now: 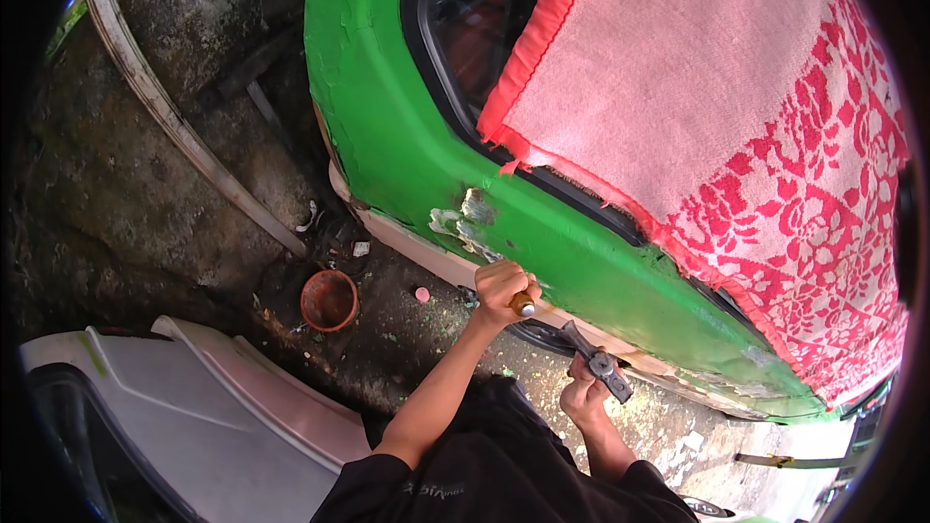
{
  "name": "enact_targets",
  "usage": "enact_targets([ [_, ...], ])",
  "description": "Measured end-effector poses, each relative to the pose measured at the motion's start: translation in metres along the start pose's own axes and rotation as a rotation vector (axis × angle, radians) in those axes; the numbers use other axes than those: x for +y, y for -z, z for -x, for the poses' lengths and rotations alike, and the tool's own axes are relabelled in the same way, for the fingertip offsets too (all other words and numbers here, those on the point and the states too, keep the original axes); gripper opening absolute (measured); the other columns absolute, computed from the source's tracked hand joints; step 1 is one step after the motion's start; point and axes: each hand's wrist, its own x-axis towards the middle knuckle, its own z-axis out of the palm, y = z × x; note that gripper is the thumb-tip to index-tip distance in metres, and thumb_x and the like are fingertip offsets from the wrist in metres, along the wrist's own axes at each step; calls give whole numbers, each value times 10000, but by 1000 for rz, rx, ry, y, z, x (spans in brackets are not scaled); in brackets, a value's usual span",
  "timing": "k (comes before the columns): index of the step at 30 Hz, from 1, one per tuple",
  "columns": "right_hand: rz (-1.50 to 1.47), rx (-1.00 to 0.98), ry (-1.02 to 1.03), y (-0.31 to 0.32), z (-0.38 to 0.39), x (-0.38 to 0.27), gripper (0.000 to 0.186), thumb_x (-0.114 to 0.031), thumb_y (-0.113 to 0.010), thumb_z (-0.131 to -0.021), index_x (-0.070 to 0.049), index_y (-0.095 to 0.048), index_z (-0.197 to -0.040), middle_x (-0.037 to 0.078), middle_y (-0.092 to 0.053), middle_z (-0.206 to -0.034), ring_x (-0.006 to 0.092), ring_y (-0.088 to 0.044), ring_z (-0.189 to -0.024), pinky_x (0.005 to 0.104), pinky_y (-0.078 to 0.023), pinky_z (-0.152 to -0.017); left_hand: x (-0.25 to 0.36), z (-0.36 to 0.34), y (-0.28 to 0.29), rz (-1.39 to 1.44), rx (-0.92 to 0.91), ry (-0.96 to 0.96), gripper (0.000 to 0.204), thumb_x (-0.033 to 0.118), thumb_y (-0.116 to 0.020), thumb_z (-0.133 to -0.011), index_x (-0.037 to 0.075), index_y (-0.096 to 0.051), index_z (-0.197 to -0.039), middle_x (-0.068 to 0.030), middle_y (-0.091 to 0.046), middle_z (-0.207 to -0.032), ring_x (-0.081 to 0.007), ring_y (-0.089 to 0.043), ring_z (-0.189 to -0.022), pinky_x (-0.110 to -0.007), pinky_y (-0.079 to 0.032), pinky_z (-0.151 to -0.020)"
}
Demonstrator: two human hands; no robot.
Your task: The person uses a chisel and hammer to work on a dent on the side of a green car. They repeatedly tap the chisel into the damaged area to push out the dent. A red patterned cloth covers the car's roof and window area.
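My left hand [504,289] is closed round a wooden-handled chisel [524,308], its metal-capped end turned up toward me and its blade hidden beyond the fist. It is close to the lower side of a green car body [387,107], just below a patch of chipped, flaking paint [473,218]. In my right hand [583,395] is a hammer [603,365], held with the fingers wrapped round the handle. The hammer head is to the right of the chisel and apart from it.
A red-and-pink floral towel [668,77] covers the car's windows. On the littered ground stand a round terracotta pot [329,301] and a small pink cap [421,294]. A grey car [232,416] is close at lower left. A long pale strip [174,116] leans at the left wall.
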Motion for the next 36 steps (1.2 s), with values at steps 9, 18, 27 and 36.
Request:
enact_targets([
  [9,29,7,-21,-7,0,11,285,-243,-502,-993,-41,-540,-796,45,-465,-566,194,-468,-455,346,-374,-474,0,3,-4,-22,1,-11,350,-39,-629,-690,58,-315,-572,-68,-382,-519,-239,-424,-421,-363,-320,-420],
  [18,52,-4,-61,-10,-3,-3,317,-240,-498,-977,-62,-498,-715,59,-440,-547,217,-451,-435,336,-350,-462,1,1,-6,-23,39,27,356,-65,-640,-673,58,-321,-576,-69,-368,-528,-241,-416,-429,-362,-321,-431],
  [27,278,-61,-57,-17,-29,-37,246,-163,-474,-960,-42,-510,-749,66,-441,-567,209,-461,-456,333,-360,-478,0,7,-10,-47,31,37,364,-67,-651,-669,60,-323,-578,-80,-376,-535,-250,-422,-435,-369,-328,-433],
  [36,175,-7,-120,-14,-22,-24,276,-197,-502,-979,-25,-568,-773,73,-453,-561,209,-498,-470,326,-358,-474,-1,7,-14,-78,24,38,363,-48,-660,-682,59,-329,-578,-82,-394,-529,-253,-457,-439,-374,-360,-433],
])
